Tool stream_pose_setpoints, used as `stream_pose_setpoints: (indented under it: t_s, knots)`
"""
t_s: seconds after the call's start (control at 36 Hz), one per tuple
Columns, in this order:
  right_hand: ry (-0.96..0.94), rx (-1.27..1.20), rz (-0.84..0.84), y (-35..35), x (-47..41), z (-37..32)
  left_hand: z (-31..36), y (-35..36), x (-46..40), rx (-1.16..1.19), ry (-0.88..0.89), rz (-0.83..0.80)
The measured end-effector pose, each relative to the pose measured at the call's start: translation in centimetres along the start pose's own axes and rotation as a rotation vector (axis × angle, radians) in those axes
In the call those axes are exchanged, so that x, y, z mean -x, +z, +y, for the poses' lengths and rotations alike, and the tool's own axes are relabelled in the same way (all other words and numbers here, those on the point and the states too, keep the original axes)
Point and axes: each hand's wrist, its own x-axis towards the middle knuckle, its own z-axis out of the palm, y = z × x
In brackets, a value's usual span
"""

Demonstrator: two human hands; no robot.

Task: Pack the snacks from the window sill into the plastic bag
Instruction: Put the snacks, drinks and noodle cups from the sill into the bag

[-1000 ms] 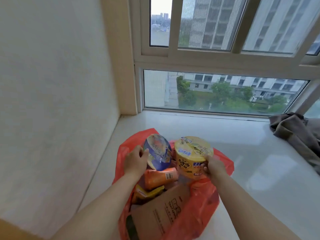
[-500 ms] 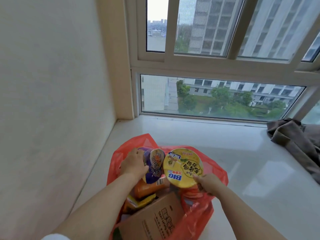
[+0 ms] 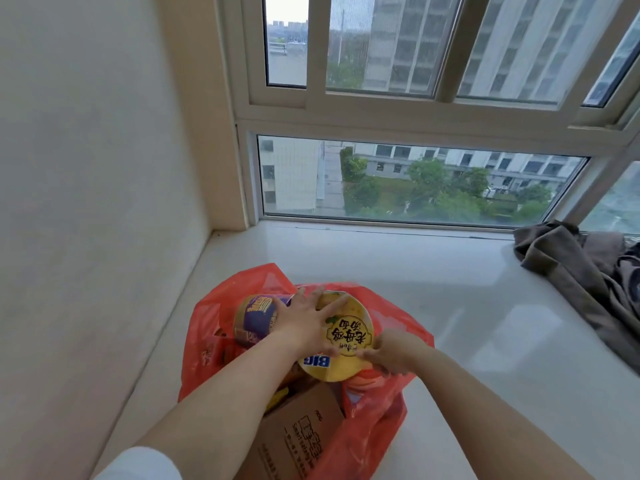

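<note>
A: Left hand (image 3: 304, 318) is spread flat, palm down, fingers fanned over the yellow cup (image 3: 341, 336) and the edge of the purple cup (image 3: 254, 318) — pressing on them, not gripping.

B: And the right?

A: Right hand (image 3: 389, 353) pinches the yellow cup's near rim, fingers closed on it. I see the lid tipped toward me, black lettering and "BIG" upside down.

B: Where are the cups?

A: Both at the mouth of the red bag (image 3: 377, 431), side by side, touching; purple one on the left. In front of them a brown box (image 3: 298, 434) sticks out of the bag, with orange and yellow packs beside it — too hidden to name.

B: Around it?

A: The bag sits on the white sill (image 3: 467, 306), near the left wall (image 3: 86, 202). A brown cloth (image 3: 571, 271) lies far right, well apart, under the window (image 3: 415, 181).
</note>
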Motion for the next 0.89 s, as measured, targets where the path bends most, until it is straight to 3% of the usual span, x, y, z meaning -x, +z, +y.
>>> stream_pose_setpoints:
  t_s: [0.08, 0.14, 0.19, 0.31, 0.47, 0.53, 0.61, 0.72, 0.89]
  knots:
    - [0.015, -0.083, 0.219, -1.4, -0.7, 1.5, 0.2, 0.1, -0.3, -0.023, -0.015, -0.009]
    - [0.130, -0.229, 0.468, -1.9, -1.1, 2.7, 0.3, 0.1, -0.4, -0.046, -0.017, -0.013]
    - [0.244, -0.226, 0.633, -2.0, -1.2, 3.5, 0.4, 0.0, -0.5, -0.051, -0.020, -0.015]
    - [0.369, 0.118, 0.502, -0.9, -2.1, 4.6, 0.2, -0.1, -0.6, -0.043, -0.024, -0.016]
    - [0.489, 0.151, 0.342, 0.5, -2.1, 5.4, -0.1, 0.2, 0.3, -0.071, 0.009, 0.013]
    - [0.510, 0.058, 0.377, 0.4, -1.7, 5.5, -0.3, 0.3, 0.5, -0.074, 0.006, 0.022]
    - [0.493, -0.307, 0.486, -0.6, -1.8, 5.6, -0.6, 0.3, 0.6, -0.062, 0.006, 0.023]
    - [0.332, -0.703, 0.629, -2.8, -2.0, 4.7, -0.3, 0.1, 0.8, -0.056, 0.016, 0.012]
    - [0.042, -0.670, 0.813, -4.4, -1.3, 2.2, 1.1, -0.1, 0.6, -0.069, 0.038, 0.020]
